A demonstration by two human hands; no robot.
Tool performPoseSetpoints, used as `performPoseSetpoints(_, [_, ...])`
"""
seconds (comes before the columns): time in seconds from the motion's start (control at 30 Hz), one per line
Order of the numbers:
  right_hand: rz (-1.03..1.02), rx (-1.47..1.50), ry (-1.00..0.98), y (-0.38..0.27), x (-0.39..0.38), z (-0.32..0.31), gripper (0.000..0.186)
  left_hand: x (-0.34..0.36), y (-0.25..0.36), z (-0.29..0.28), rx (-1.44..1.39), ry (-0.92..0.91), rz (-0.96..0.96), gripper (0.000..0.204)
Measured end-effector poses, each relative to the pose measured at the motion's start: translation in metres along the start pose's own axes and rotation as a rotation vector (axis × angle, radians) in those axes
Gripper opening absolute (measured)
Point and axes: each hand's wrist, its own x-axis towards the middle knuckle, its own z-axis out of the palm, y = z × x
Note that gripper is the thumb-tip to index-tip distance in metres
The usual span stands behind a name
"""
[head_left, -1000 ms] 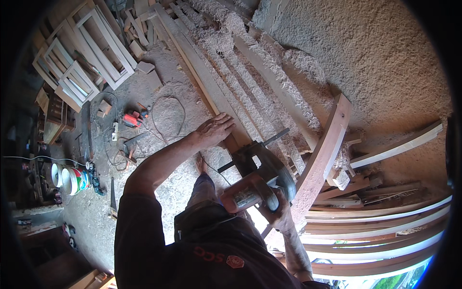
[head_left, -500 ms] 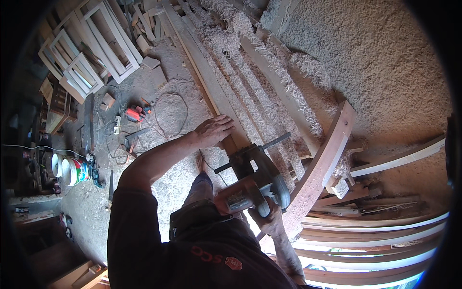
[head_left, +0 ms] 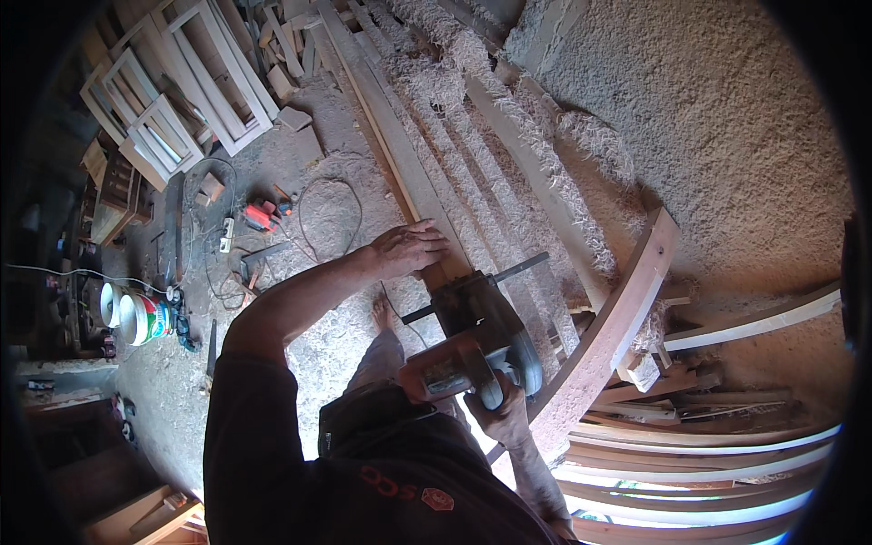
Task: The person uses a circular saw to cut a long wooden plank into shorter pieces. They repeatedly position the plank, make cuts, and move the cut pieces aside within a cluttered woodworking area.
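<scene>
A dark circular saw [head_left: 490, 327] with a reddish-brown motor housing rests over the near end of a long board [head_left: 400, 136]. My right hand [head_left: 501, 409] is wrapped round its rear handle. A metal guide bar [head_left: 522, 269] sticks out on both sides of the saw's front. Just ahead of the saw, my left hand [head_left: 411, 249] lies on the board with its fingers stretched flat across it, holding nothing. The blade cannot be seen from above.
Shavings cover several long planks [head_left: 545, 182] to the right. A curved timber [head_left: 627, 309] stands close beside the saw. On the floor at left lie a red power tool [head_left: 262, 216], cords and a white bucket [head_left: 141, 320]. Window-like frames [head_left: 213, 73] lean at far left.
The view has shifted slightly, so the floor and planks sit a little further right. My bare foot shows more. Both hands keep their places on the board and the saw's handle.
</scene>
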Motion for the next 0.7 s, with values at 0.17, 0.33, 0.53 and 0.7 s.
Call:
performPoseSetpoints(0.17, [0.007,0.023,0.037,-0.007,0.022,0.009,0.028,-0.002,-0.020,-0.001,-0.055,-0.088,-0.053,0.080])
performPoseSetpoints(0.33, [-0.010,0.004,-0.007,-0.017,0.050,0.014,0.037,-0.005,-0.043,-0.003,0.122,-0.032,-0.052,0.067])
performPoseSetpoints(0.53, [-0.075,0.031,0.006,-0.026,0.086,0.027,0.037,-0.011,-0.073,-0.007,0.107,-0.069,-0.101,0.060])
performPoseSetpoints(0.7, [-0.068,0.010,0.014,-0.027,0.120,0.042,0.038,-0.029,-0.091,-0.009,0.019,0.059,-0.334,0.075])
